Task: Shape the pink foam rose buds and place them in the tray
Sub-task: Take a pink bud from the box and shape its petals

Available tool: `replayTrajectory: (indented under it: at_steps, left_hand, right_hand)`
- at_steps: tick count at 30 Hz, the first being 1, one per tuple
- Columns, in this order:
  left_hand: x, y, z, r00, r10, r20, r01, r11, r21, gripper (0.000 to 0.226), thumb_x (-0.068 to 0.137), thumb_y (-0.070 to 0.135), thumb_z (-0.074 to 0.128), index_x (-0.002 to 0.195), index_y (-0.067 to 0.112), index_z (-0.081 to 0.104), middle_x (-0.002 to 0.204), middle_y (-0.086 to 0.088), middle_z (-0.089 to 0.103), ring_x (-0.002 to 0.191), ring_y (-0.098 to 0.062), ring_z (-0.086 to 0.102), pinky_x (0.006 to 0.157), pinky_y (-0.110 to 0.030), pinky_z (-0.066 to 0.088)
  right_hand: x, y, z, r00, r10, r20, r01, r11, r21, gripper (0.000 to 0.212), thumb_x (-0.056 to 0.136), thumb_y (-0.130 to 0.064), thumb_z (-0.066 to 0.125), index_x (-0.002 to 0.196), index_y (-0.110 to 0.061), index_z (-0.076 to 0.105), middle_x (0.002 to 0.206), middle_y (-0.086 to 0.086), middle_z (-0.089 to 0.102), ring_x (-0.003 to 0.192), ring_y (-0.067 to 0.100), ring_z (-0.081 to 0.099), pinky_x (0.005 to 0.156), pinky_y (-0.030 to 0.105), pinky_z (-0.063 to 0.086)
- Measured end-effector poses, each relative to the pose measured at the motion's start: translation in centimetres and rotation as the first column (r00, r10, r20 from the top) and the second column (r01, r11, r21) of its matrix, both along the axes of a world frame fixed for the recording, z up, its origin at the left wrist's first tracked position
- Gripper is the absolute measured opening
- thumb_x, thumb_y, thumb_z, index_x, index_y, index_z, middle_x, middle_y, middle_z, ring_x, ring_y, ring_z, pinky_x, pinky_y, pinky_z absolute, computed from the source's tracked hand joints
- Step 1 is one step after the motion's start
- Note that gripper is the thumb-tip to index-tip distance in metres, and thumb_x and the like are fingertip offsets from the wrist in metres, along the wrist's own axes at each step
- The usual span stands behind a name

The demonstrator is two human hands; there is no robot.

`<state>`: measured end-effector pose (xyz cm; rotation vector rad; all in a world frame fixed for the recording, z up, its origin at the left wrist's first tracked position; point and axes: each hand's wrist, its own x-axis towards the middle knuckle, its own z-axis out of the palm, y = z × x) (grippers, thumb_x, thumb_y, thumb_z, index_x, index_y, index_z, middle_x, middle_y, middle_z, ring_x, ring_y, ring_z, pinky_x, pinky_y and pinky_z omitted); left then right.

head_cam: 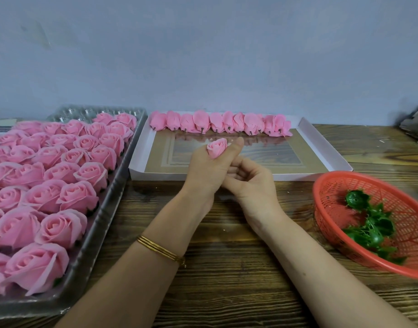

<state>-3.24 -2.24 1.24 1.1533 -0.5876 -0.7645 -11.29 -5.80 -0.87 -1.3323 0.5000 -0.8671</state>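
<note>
My left hand (206,168) is curled round a pink foam rose bud (217,147), whose tip pokes out above the fist beside the thumb. My right hand (248,179) sits just right of it with curled fingers touching the left hand; whether it holds anything is hidden. Both hands hover at the front edge of the white tray (321,147). A row of shaped pink buds (219,123) lies along the tray's far side, stems pointing toward me.
A clear plastic tray (104,223) packed with several open pink roses fills the left side. A red mesh basket (333,202) with green plastic calyxes (368,223) stands at the right. Wooden table (226,280) beneath; grey wall behind.
</note>
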Motion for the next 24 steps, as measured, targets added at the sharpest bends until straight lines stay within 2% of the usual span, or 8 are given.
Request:
replayTrajectory:
  at_steps: [2, 4, 7, 11, 13, 17, 21, 24]
  left_hand:
    - [0.3, 0.0, 0.0, 1.0, -0.019, 0.012, 0.019, 1.0, 0.023, 0.024, 0.085, 0.025, 0.075, 0.084, 0.005, 0.061, 0.065, -0.012, 0.06, 0.055, -0.019, 0.061, 0.057, -0.029, 0.056]
    - [0.5, 0.1, 0.0, 0.998, -0.053, 0.028, 0.052, 0.998, 0.038, 0.023, 0.086, 0.026, 0.074, 0.088, 0.006, 0.062, 0.073, -0.016, 0.056, 0.064, -0.024, 0.057, 0.065, -0.036, 0.051]
    - [1.0, 0.4, 0.3, 0.984, -0.16, 0.078, 0.154, 0.985, 0.074, 0.023, 0.086, 0.028, 0.072, 0.084, 0.007, 0.062, 0.068, -0.012, 0.055, 0.058, -0.021, 0.052, 0.053, -0.029, 0.039]
    - [1.4, 0.7, 0.5, 0.96, -0.249, 0.13, 0.235, 0.965, 0.114, 0.024, 0.087, 0.032, 0.07, 0.075, 0.011, 0.067, 0.059, 0.002, 0.06, 0.052, -0.011, 0.053, 0.047, -0.024, 0.035]
    - [1.3, 0.7, 0.5, 0.965, -0.234, 0.121, 0.221, 0.969, 0.109, 0.024, 0.087, 0.032, 0.07, 0.07, 0.015, 0.068, 0.061, 0.003, 0.061, 0.058, -0.012, 0.055, 0.051, -0.025, 0.037]
    - [1.1, 0.3, 0.2, 0.99, -0.125, 0.065, 0.12, 0.99, 0.081, 0.026, 0.089, 0.03, 0.069, 0.067, 0.017, 0.066, 0.067, -0.006, 0.063, 0.061, -0.018, 0.058, 0.05, -0.026, 0.042]
    - [1.2, 0.0, -0.2, 0.999, -0.042, 0.034, 0.04, 0.997, 0.07, 0.022, 0.086, 0.027, 0.073, 0.073, 0.01, 0.068, 0.069, -0.013, 0.07, 0.059, -0.021, 0.066, 0.065, -0.035, 0.057]
    - [1.1, 0.0, -0.4, 0.999, -0.036, 0.034, 0.035, 0.998, 0.051, 0.024, 0.085, 0.026, 0.074, 0.077, 0.005, 0.067, 0.064, -0.011, 0.068, 0.054, -0.019, 0.065, 0.056, -0.028, 0.057]
  right_hand:
    - [-0.1, 0.1, 0.2, 1.0, 0.029, 0.007, -0.03, 0.998, 0.057, 0.018, 0.078, 0.007, 0.071, 0.09, -0.006, 0.068, 0.07, -0.002, 0.066, 0.074, 0.016, 0.059, 0.072, 0.031, 0.049]
    - [-0.1, 0.0, 0.4, 0.998, 0.067, 0.006, -0.067, 0.992, 0.105, 0.015, 0.08, 0.007, 0.068, 0.088, -0.006, 0.069, 0.07, 0.003, 0.065, 0.074, 0.019, 0.057, 0.074, 0.036, 0.047]
    - [-0.4, -0.2, 0.7, 0.988, 0.157, 0.011, -0.156, 0.97, 0.184, 0.012, 0.077, 0.003, 0.069, 0.077, -0.008, 0.071, 0.063, 0.007, 0.055, 0.063, 0.015, 0.048, 0.078, 0.045, 0.039]
    - [-0.7, -0.9, 0.9, 0.948, 0.298, 0.114, -0.319, 0.895, 0.311, 0.01, 0.07, -0.008, 0.066, 0.065, -0.013, 0.074, 0.066, 0.002, 0.062, 0.06, 0.01, 0.053, 0.066, 0.021, 0.047]
    - [-0.8, -1.1, 0.8, 0.936, 0.32, 0.148, -0.352, 0.867, 0.351, 0.01, 0.07, -0.006, 0.065, 0.066, -0.012, 0.073, 0.068, 0.003, 0.063, 0.06, 0.01, 0.055, 0.063, 0.019, 0.048]
    - [-0.5, -1.0, 0.6, 0.961, 0.231, 0.151, -0.268, 0.912, 0.312, 0.007, 0.067, -0.004, 0.07, 0.071, -0.008, 0.073, 0.074, 0.0, 0.066, 0.064, 0.012, 0.059, 0.064, 0.018, 0.051]
    - [-0.1, -0.5, 0.4, 0.992, 0.111, 0.063, -0.121, 0.974, 0.19, 0.028, 0.072, 0.014, 0.069, 0.095, -0.002, 0.063, 0.075, 0.006, 0.063, 0.078, 0.021, 0.056, 0.088, 0.037, 0.048]
    - [-0.2, -0.2, 0.4, 0.999, 0.047, 0.017, -0.049, 0.991, 0.123, 0.024, 0.074, 0.014, 0.07, 0.091, -0.002, 0.063, 0.078, 0.01, 0.063, 0.082, 0.026, 0.058, 0.092, 0.045, 0.048]
